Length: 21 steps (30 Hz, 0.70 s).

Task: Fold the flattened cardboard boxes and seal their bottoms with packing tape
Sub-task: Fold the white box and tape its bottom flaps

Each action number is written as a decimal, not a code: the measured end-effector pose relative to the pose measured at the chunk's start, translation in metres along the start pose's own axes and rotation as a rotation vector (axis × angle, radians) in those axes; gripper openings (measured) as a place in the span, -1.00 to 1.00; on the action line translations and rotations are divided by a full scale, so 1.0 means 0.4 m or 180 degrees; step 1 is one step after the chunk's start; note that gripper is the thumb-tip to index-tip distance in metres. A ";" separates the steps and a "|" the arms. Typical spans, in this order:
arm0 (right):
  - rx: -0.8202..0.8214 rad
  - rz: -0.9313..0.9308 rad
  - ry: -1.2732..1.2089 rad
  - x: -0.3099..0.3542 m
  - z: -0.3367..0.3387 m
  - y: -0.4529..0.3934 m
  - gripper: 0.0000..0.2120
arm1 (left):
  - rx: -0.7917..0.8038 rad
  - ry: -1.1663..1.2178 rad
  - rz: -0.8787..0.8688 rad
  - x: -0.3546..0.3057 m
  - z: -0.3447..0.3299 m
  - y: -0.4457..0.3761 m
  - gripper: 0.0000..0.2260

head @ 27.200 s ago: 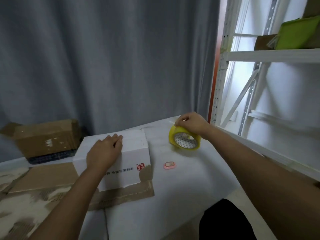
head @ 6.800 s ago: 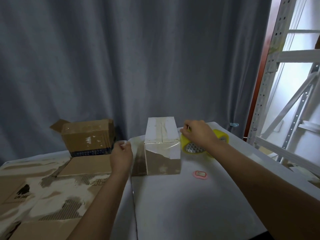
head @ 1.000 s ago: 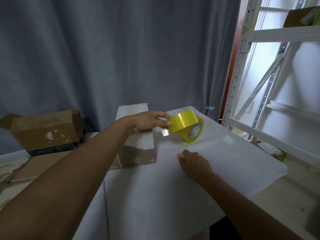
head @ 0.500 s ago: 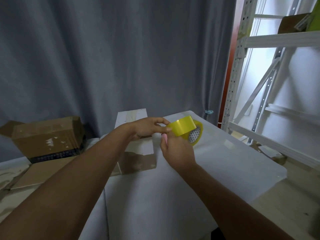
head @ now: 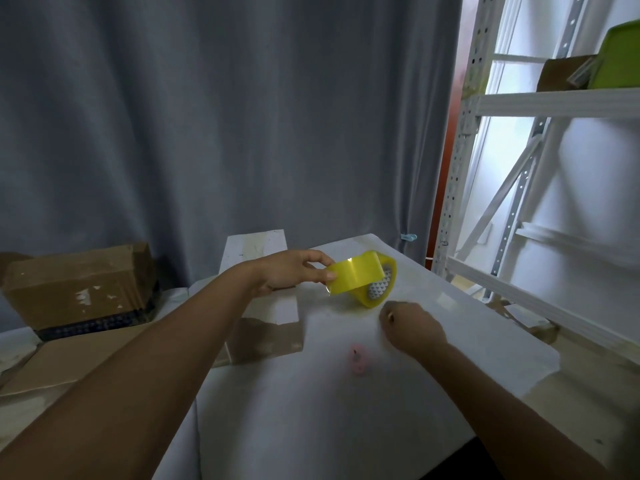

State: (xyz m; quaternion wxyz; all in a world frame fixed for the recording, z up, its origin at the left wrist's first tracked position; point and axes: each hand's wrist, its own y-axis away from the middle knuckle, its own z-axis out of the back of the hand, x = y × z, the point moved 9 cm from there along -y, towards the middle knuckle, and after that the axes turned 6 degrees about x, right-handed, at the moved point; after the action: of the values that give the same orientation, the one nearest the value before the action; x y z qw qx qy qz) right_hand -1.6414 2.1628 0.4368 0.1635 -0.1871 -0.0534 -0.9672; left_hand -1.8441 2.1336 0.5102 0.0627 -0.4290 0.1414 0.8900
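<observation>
Tape roll [head: 367, 282]: yellow, translucent, glossy, wound on a core printed with a small grey-and-white triangle pattern. It was seen tilted above the white table [head: 346, 427], its lower rim at or just over the surface; contact could not be told. It was gripped by the left hand [head: 291, 275], thumb and fingers curled round the roll's near edge, where a short loose end of tape hung down.

Right hand [head: 410, 327]: held low over the table just in front of the roll, fingers curled inward. Whether anything was pinched in it could not be told.

White box [head: 258, 268]: folded, standing on the table behind the left wrist, its pale top face marked with scuffs. The lower part of its near face was brown and shiny, where bare board or tape was shown; which one could not be told.

Small pink object [head: 358, 363]: blurred, lying on the table near the right wrist.

Brown box [head: 79, 289]: worn, patched with white scuffs, set to the left by the grey curtain [head: 225, 116].

Flat cardboard [head: 69, 362]: laid in front of the brown box.

White metal shelving [head: 554, 105]: stood at the right.
</observation>
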 end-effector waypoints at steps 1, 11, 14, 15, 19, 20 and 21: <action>-0.0454 -0.0041 -0.0278 -0.016 0.063 -0.002 -0.83 | -0.0022 -0.0031 0.0011 0.002 0.000 0.001 -0.80; 0.0509 0.1160 0.0545 0.289 0.182 -0.028 -0.26 | 0.0099 -0.0171 0.0177 -0.005 -0.016 0.015 -0.87; 0.1054 0.1031 0.0454 0.293 0.144 -0.035 -0.31 | 0.0056 -0.0236 0.0092 -0.010 -0.014 0.018 -0.81; 0.1116 0.0999 0.0422 0.292 0.140 -0.036 -0.37 | -0.0083 -0.0172 -0.0013 -0.015 -0.004 0.019 -0.79; 0.1284 0.0895 0.0251 0.282 0.124 -0.035 -0.54 | -0.0964 -0.0208 -0.0259 -0.031 0.062 0.070 -0.83; 0.1292 0.0928 0.0263 0.282 0.120 -0.033 -0.58 | -0.1097 -0.0600 -0.0245 -0.035 0.072 0.088 -0.83; 0.1285 0.0973 0.0283 0.284 0.115 -0.034 -0.60 | -0.1125 -0.0999 -0.0224 -0.035 0.074 0.102 -0.82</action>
State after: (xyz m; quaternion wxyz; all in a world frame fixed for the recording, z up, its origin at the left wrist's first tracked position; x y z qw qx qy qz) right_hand -1.7295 2.1493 0.5217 0.3440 -0.1138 -0.2092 -0.9082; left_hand -1.8669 2.1040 0.5468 0.0389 -0.2944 -0.0431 0.9539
